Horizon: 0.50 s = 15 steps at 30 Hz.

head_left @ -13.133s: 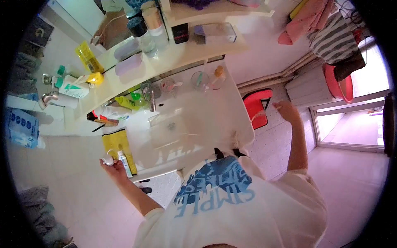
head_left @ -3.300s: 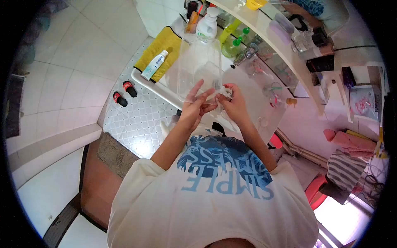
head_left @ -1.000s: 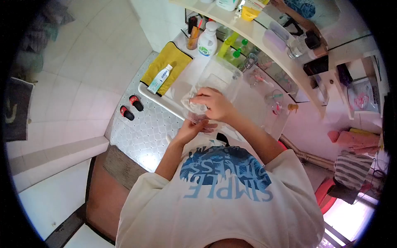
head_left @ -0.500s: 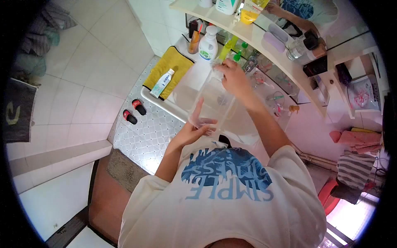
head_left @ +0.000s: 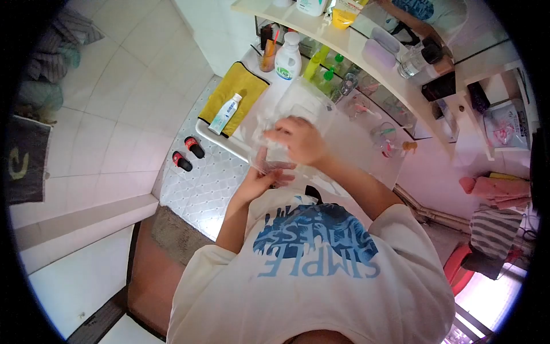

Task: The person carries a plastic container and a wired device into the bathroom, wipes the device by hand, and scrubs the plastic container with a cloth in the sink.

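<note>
Right hand [head_left: 297,140] has come nearer the left hand [head_left: 268,181] — blurred, its grip I cannot tell. The left hand clamps the box [head_left: 310,98].

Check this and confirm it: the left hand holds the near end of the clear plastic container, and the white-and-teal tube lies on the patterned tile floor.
The tube's place is wrong: the head view shows the white-and-teal tube on the mustard-yellow towel. The left hand does hold the near end of the clear plastic container.
</note>
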Available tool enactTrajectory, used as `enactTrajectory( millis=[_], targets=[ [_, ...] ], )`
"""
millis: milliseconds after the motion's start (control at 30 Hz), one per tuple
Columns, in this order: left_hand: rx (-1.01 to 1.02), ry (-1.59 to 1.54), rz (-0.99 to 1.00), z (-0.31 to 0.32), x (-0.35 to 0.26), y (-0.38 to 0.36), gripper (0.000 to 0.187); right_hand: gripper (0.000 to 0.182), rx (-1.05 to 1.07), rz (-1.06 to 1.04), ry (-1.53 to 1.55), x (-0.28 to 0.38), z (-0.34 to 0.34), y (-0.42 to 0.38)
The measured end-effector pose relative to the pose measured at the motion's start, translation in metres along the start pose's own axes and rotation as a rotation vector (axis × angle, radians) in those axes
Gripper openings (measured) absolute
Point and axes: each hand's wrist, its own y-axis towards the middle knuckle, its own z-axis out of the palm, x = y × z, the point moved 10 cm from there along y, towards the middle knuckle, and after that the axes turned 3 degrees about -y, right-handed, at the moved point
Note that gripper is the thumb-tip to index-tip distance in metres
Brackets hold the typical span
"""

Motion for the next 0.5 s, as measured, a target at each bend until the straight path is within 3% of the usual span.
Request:
enactTrajectory(
  millis=[133,267,367,500],
  targets=[
    [-0.001,0.171,-0.025,0.007,-0.016,-0.004,0.07,0.039,-0.05,0.271,-0.206,-0.064,-0.021,-0.003],
    [-0.016,0.192,-0.013,0.005,-0.019,-0.013,0.073,0.036,-0.155,0.388,-0.403,-0.091,-0.042,-0.014],
    [-0.067,0.106,-0.003,-0.002,-0.018,-0.013,0.073,0.034,-0.086,0.479,-0.201,-0.096,-0.021,-0.03],
    [-0.216,0.041,0.016,-0.02,-0.021,-0.01,0.074,0.031,0.032,0.285,0.07,-0.036,0.025,-0.04]
  ],
)
